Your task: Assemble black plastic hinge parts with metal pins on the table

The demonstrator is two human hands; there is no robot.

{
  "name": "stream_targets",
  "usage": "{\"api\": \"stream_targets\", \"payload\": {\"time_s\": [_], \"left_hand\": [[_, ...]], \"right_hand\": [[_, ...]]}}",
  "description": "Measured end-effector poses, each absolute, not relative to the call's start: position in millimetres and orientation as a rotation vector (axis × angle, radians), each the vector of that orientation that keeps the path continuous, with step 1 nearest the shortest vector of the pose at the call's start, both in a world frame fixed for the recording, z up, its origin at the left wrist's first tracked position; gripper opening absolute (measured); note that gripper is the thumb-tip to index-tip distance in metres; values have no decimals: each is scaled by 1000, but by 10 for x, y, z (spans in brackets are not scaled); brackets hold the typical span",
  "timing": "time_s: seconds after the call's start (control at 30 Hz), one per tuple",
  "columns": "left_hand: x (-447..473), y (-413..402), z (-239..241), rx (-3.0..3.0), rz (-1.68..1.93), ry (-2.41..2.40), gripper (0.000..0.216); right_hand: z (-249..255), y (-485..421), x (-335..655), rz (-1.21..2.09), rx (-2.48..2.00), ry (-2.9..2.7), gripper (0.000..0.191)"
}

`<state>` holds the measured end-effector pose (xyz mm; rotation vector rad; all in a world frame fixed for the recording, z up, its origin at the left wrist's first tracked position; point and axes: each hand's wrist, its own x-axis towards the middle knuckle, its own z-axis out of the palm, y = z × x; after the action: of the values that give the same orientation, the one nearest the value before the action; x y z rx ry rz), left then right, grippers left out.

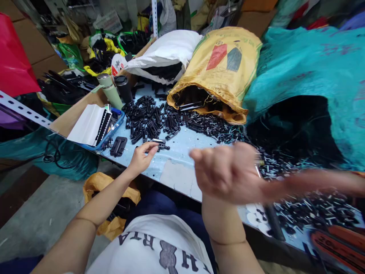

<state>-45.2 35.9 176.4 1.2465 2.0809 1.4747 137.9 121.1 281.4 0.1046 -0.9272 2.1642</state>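
Observation:
Close to the near edge of the blue-topped table (186, 142), my left hand (142, 159) pinches a small black bracket-like part (158, 140) between thumb and fingertips. A similar black part (164, 147) lies just beside the fingertips. My right hand (226, 171) is raised over the table's front, curled and smeared by motion. A blurred brownish long shape (310, 184) runs from it to the right edge; I cannot tell what it is. Behind and below that hand, a tool's black grip (274, 221) shows. Beyond my left hand spreads a heap of black parts (146, 116).
A yellow sack (228, 76), a white sack (168, 47) and a teal sack (308, 72) lie open along the back. Metal pins and black pieces (316, 207) cover the right side. A blue basket (110, 133), black fixture (118, 146) and green flask (110, 91) stand left.

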Motion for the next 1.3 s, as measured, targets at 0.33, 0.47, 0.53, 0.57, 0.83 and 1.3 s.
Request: {"api": "stream_targets", "payload": {"time_s": [0.33,0.47,0.53,0.57,0.83,1.3], "left_hand": [[-339,577,1948,819,1760,1551,29],[-379,564,1733,1256,1545,1942,25],[-417,553,1606,1614,1372,2172,26],[-448,551,1540,1762,1279,2275,27],[-990,531,1230,1520,851,2779,28],[-1506,2157,1281,1028,331,2915,39]], "right_hand": [[1950,1385,846,2277,-245,-843,59],[1800,1345,847,2290,-230,-885,55],[1724,1314,829,2285,-237,-911,53],[1687,1296,819,2284,-251,-923,52],[1438,1529,699,1926,-580,-1586,47],[1332,3967,-376,-19,-915,-2815,52]]}}
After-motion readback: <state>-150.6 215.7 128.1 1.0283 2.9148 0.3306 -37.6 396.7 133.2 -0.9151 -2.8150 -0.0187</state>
